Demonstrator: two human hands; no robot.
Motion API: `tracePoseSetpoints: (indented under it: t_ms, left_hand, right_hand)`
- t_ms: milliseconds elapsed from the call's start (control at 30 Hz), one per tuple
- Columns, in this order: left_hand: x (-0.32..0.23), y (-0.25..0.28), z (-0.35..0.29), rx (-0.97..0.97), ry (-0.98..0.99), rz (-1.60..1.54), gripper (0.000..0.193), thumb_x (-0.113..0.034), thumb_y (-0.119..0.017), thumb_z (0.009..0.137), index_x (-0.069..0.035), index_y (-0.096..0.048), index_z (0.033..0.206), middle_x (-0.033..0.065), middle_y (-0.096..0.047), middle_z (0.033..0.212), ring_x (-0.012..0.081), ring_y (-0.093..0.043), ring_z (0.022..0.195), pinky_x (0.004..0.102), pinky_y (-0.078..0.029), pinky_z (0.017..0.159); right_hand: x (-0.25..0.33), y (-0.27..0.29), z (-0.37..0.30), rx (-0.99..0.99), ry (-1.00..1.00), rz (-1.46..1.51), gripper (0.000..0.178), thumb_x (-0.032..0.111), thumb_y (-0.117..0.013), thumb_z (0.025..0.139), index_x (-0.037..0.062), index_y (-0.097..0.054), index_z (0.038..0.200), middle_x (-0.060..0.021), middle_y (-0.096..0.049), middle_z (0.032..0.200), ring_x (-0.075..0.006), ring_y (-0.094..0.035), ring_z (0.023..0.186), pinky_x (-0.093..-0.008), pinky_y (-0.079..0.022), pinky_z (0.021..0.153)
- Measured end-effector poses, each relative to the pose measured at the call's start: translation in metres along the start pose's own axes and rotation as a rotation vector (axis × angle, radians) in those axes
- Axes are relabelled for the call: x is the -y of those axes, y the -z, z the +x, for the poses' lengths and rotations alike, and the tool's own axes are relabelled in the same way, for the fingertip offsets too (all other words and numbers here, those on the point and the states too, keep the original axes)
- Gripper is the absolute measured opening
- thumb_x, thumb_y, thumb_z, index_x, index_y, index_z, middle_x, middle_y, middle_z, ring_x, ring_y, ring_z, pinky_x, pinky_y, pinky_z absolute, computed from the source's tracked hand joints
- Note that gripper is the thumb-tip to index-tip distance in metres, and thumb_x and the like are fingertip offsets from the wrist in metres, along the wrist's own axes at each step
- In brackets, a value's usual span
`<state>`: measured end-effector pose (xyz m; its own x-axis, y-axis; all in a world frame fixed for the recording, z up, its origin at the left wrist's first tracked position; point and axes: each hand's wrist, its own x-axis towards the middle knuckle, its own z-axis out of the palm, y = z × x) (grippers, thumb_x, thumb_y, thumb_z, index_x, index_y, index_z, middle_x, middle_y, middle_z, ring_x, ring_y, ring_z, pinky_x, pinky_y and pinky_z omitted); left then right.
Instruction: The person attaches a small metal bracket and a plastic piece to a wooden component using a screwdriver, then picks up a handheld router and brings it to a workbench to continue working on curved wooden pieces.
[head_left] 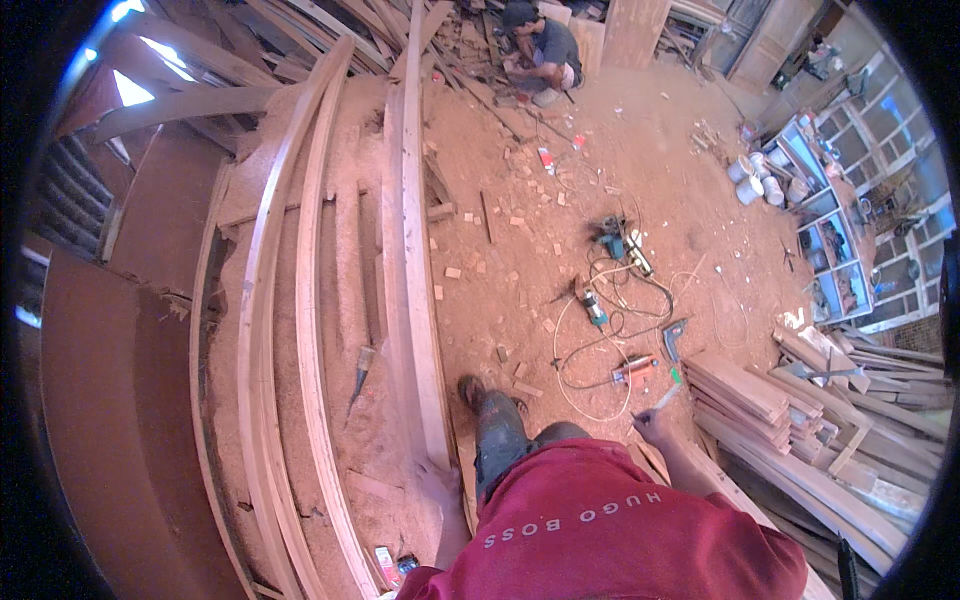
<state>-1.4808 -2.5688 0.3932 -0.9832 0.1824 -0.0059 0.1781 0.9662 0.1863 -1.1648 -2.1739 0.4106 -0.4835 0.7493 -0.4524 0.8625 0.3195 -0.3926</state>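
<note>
My left hand point(436, 488) is at the near end of a long wooden beam point(422, 370), its fingers closed around the edge. Bright light washes out part of that hand. On the other side of my body, my right hand point(650, 427) is closed in a pinch, with a small dark tip showing at the fingers; what it holds is too small to name. Just beyond it is a thin pale strip point(664, 396) with a green end point(676, 376); whether the hand touches it I cannot tell. Left of the beam, a chisel-like tool with a pale handle point(364, 358) lies on the sawdust-covered surface.
Corded power tools, one teal point(594, 308) and one orange point(636, 370), lie among looped cables on the floor. Stacked boards point(735, 390) stand at the right. Long curved timbers point(312, 250) run along the left. A person point(545, 52) crouches at the back; white buckets point(745, 180) stand far right.
</note>
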Motion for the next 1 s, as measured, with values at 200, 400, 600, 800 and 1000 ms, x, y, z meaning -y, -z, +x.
tracePoseSetpoints:
  t_ms: [200,400,600,800,1000]
  left_hand:
    - [0.006,-0.009,-0.011,0.345,0.02,-0.04,0.059,-0.034,-0.074,0.07,-0.004,-0.048,0.114,0.0196,-0.054,0.104,0.0372,-0.056,0.099,0.0457,-0.048,0.083]
    - [0.005,0.011,0.004,0.235,-0.01,-0.137,0.059,-0.034,-0.074,0.069,-0.005,-0.047,0.112,0.019,-0.054,0.104,0.0363,-0.057,0.099,0.0451,-0.049,0.083]
    - [0.0,0.03,0.041,0.184,-0.036,-0.193,0.059,-0.034,-0.075,0.069,-0.005,-0.046,0.111,0.0185,-0.054,0.104,0.0353,-0.057,0.099,0.0444,-0.049,0.082]
    - [0.003,0.019,0.048,0.269,-0.043,-0.207,0.066,-0.038,-0.074,0.07,-0.006,-0.044,0.119,0.0185,-0.052,0.11,0.0361,-0.056,0.102,0.0465,-0.047,0.086]
    - [0.058,0.027,-0.002,0.286,-0.151,-0.441,0.09,-0.042,-0.071,0.072,-0.004,-0.028,0.141,0.027,-0.044,0.127,0.0464,-0.043,0.119,0.0545,-0.038,0.097]
  right_hand:
    - [-0.113,-0.049,-0.052,-0.213,-0.068,0.21,0.016,0.012,-0.068,0.073,-0.0007,-0.069,0.082,-0.0112,-0.068,0.075,-0.0214,-0.063,0.069,-0.0345,-0.05,0.065]
    - [0.007,-0.016,-0.071,-0.012,0.078,0.05,0.016,0.014,-0.068,0.073,-0.0011,-0.068,0.079,-0.0148,-0.067,0.074,-0.0207,-0.064,0.068,-0.0343,-0.05,0.063]
    - [0.079,-0.027,-0.075,-0.033,0.341,-0.015,0.019,0.015,-0.068,0.073,-0.0017,-0.068,0.082,-0.0159,-0.068,0.079,-0.0256,-0.066,0.072,-0.0352,-0.052,0.067]
    - [0.14,-0.039,-0.125,0.009,0.405,-0.009,0.022,0.016,-0.068,0.073,-0.0012,-0.067,0.087,-0.0156,-0.068,0.082,-0.0258,-0.067,0.074,-0.0357,-0.053,0.07]
    - [0.105,-0.059,-0.167,0.1,0.328,-0.116,0.025,0.021,-0.071,0.069,0.0013,-0.067,0.084,-0.0171,-0.067,0.08,-0.0294,-0.067,0.075,-0.0392,-0.053,0.069]
